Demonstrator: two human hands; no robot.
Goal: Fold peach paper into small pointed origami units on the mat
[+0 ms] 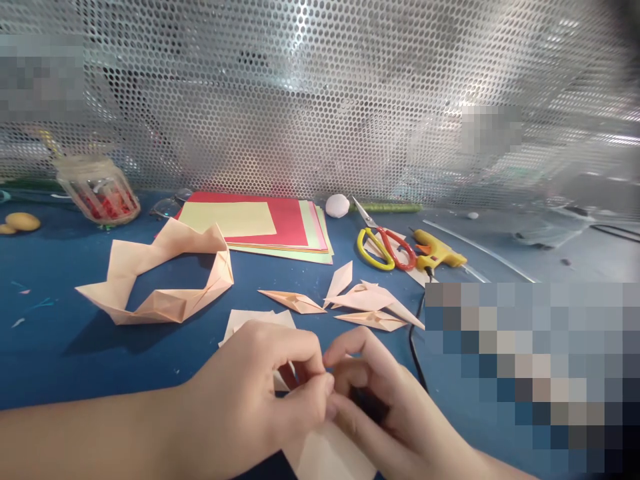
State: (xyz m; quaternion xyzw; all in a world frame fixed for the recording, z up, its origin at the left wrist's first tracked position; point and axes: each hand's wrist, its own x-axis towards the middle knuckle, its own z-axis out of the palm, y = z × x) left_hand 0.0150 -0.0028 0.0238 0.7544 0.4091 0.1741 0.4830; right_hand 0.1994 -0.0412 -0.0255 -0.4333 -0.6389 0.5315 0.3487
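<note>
Peach paper (330, 453) pinched between both hands (320, 393) (bare blue tabletop (75, 360) left).

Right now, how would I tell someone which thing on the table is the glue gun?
Start at the stack of coloured paper at the back of the blue table. To its right lie scissors with one yellow and one red handle. Just right of those is the glue gun: the only solid yellow tool, with a black cord trailing toward the person.

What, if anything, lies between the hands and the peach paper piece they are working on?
Nothing visible. The left hand and right hand already pinch the peach paper piece directly; the folded paper points and paper ring lie farther back on the blue table.
</note>
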